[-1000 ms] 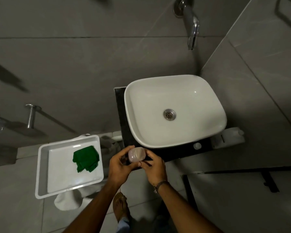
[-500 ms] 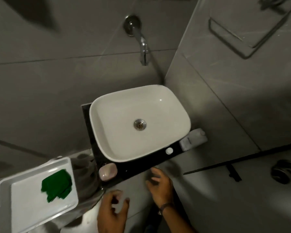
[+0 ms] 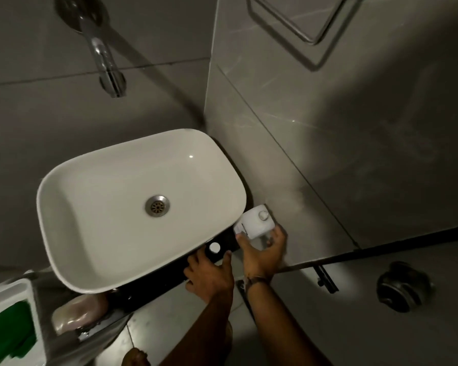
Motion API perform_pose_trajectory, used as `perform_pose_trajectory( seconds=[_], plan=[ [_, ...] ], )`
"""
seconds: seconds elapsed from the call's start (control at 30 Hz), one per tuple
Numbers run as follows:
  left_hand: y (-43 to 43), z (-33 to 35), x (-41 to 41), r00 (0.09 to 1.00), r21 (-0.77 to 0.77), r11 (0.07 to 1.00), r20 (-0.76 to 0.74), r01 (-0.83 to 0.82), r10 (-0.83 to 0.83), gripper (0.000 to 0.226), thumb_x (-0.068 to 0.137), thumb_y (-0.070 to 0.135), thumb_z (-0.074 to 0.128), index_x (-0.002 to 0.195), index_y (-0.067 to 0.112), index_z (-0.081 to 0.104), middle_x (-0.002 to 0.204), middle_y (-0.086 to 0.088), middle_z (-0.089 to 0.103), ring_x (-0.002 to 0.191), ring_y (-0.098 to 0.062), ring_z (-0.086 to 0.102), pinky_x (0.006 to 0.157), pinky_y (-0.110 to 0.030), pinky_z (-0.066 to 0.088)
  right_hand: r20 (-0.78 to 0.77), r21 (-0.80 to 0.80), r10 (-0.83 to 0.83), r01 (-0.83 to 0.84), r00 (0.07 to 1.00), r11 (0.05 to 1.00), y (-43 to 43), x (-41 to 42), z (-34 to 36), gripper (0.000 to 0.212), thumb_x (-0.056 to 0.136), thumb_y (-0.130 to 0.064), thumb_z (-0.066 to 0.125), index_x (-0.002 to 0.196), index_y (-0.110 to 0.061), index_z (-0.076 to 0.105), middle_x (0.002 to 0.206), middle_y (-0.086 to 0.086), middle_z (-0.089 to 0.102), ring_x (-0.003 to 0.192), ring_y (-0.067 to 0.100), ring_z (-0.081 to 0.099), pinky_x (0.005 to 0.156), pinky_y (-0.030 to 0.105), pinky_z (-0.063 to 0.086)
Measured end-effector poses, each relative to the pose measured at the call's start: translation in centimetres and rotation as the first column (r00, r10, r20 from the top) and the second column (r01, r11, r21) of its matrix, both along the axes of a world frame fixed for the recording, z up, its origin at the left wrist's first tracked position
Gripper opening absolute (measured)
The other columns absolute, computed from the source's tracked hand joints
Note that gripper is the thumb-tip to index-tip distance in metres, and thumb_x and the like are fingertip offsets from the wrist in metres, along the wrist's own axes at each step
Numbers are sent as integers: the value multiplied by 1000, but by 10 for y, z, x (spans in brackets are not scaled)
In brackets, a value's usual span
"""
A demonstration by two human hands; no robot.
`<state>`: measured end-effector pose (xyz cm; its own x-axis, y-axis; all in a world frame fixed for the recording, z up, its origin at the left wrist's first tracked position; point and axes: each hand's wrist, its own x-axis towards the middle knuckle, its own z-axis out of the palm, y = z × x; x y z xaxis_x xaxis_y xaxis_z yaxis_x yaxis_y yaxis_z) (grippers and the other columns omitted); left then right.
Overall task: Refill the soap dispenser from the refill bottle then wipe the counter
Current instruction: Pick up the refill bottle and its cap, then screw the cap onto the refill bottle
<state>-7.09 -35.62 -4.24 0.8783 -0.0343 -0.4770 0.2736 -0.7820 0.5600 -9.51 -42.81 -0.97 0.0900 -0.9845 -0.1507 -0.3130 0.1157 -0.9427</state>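
Observation:
A white refill bottle [image 3: 257,223] stands at the right end of the black counter [image 3: 167,276], against the wall. My right hand [image 3: 262,250] wraps around its lower part, thumb on the left side and fingers on the right. My left hand [image 3: 209,272] hovers at the counter's front edge with fingers apart, holding nothing, just below a small white round cap [image 3: 214,247]. The pinkish translucent soap dispenser [image 3: 77,311] lies at the counter's left end. A green cloth [image 3: 7,336] rests in a white tray [image 3: 29,297] at the far left.
A white basin [image 3: 64,233] fills most of the counter, with a chrome spout [image 3: 106,62] on the wall above it. The grey tiled wall is close on the right. A black rail [image 3: 381,247] and a dark round floor fitting [image 3: 401,286] lie lower right.
Both hands let go of the soap dispenser, which now lies at the counter's left end. They moved right, and my right hand took hold of the refill bottle. The view swung right.

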Motion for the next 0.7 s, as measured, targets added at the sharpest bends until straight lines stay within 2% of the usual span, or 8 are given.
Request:
perform_pose_trajectory(
  seconds=[0.13,0.23,0.33,0.4,0.43,0.53,0.6,0.7],
  plan=[
    [-22,-15,2,997,70,995,21,-70,69,66,80,58,83,133,23,66,141,-14,55,132,-42,46,101,-57,40,14,-5,-6,6,1000,1000,-11,5,-9,91,60,-13,98,138,-28,55,135,-8,64,121,15,61,95,29,53],
    [-22,-16,3,996,91,993,32,-80,78,48,87,52,79,128,29,72,139,-12,57,128,-41,49,97,-54,43,35,10,5,-5,999,1000,-14,7,-9,79,62,-14,98,125,-38,58,118,-25,65,110,9,65,94,32,57],
    [-5,1,-2,993,-133,991,112,-33,48,40,90,41,81,126,23,76,128,-13,65,118,-38,61,90,-49,55,19,-4,71,-71,997,997,-11,0,2,73,62,-16,98,114,-49,59,105,-33,67,99,-6,67,84,22,58],
    [14,26,-8,986,-457,889,128,-32,102,36,88,29,86,122,23,77,121,-4,72,115,-26,68,90,-39,60,-8,-45,131,-131,991,990,-6,-12,16,68,61,-24,99,110,-53,61,107,-34,69,101,-10,67,73,10,56],
    [25,44,-8,985,-576,817,123,-29,122,36,85,25,88,119,26,77,117,1,74,112,-19,71,88,-30,61,-18,-58,166,-166,986,984,-1,-18,26,68,61,-28,99,113,-53,62,111,-30,70,104,-7,67,71,11,57],
    [56,111,11,981,-798,601,150,48,120,40,80,22,91,115,30,74,105,6,78,97,-13,77,80,-21,62,-32,-113,289,-290,957,950,19,-33,58,74,61,-37,98,124,-47,62,125,-19,69,115,5,66,86,29,63],
    [76,164,31,967,-846,504,244,175,75,37,81,20,93,112,26,74,106,4,79,97,-15,78,80,-19,61,-53,-192,373,-376,926,906,40,-36,88,78,60,-45,96,129,-46,59,130,-19,65,120,7,64,92,35,63],
    [105,227,52,906,-780,501,423,376,-23,29,81,18,92,106,28,80,107,7,81,102,-17,77,88,-21,60,-75,-322,455,-453,887,831,77,-28,136,80,59,-49,94,130,-48,57,129,-18,64,118,8,64,90,31,63]
  ],
)
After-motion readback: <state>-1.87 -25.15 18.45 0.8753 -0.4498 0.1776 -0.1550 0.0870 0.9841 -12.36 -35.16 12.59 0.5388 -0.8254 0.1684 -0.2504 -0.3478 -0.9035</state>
